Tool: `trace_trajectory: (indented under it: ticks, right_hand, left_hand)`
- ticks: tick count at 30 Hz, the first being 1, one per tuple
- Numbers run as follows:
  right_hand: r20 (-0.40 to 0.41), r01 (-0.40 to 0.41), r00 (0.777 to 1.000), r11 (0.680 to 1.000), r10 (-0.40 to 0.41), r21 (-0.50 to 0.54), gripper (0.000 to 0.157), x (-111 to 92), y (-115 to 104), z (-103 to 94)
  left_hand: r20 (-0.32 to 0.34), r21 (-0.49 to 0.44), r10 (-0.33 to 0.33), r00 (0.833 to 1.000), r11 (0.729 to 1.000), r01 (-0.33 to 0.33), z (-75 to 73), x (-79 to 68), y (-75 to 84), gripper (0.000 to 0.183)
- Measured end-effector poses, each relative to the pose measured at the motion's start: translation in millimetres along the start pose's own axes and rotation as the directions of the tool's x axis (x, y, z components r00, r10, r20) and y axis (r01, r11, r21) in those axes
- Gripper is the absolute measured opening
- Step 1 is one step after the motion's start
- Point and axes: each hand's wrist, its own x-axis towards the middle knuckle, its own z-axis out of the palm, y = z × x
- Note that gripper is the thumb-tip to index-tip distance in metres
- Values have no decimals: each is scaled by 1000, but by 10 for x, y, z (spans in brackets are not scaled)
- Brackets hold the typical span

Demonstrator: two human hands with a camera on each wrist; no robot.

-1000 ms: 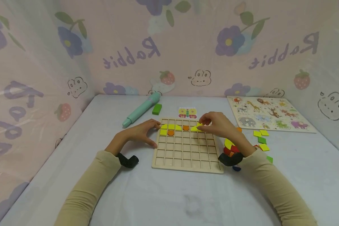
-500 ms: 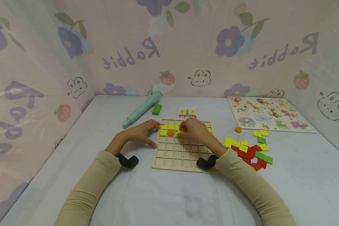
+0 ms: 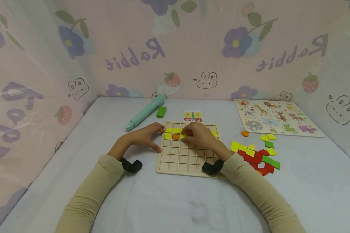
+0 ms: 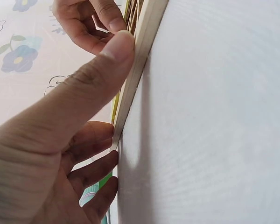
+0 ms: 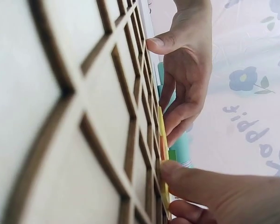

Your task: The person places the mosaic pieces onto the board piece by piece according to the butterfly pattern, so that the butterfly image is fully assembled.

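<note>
A pale wooden grid board (image 3: 175,158) lies on the table between my hands. My left hand (image 3: 144,137) rests at its left edge, thumb and fingers spread apart, fingertips touching the side. The right hand (image 3: 199,134) is over the upper part of the board. Its thumb and fingers pinch a yellow tile (image 3: 182,137) in the cell just right of an orange disc (image 3: 175,137). A yellow square tile (image 3: 168,136) lies left of that disc, with more yellow tiles in the row above. The right hand covers several cells; another yellow tile (image 3: 214,133) shows beyond it.
Behind the board lies a butterfly pattern card (image 3: 192,116). A mint-green tube (image 3: 145,113) and a green block (image 3: 161,112) are at back left. Loose red tiles (image 3: 258,157), with yellow and green ones, lie on the right, before an animal puzzle board (image 3: 277,118).
The right hand has moved left across the board, from its upper right part to the cell beside the orange disc, and has stayed there since. The left hand keeps its place.
</note>
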Motion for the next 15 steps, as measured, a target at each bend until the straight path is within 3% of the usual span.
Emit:
trace_trajectory:
  ticks: [5,15]
  right_hand:
    - [-6,27,1000,1000,-27,13,22,4,13,4]
    - [1,2,1000,1000,-2,17,20,12,19,-3]
  left_hand:
    - [2,-6,3,1000,1000,-3,-4,-3,8,78]
    - [-16,-12,30,999,999,-30,0,-6,4,79]
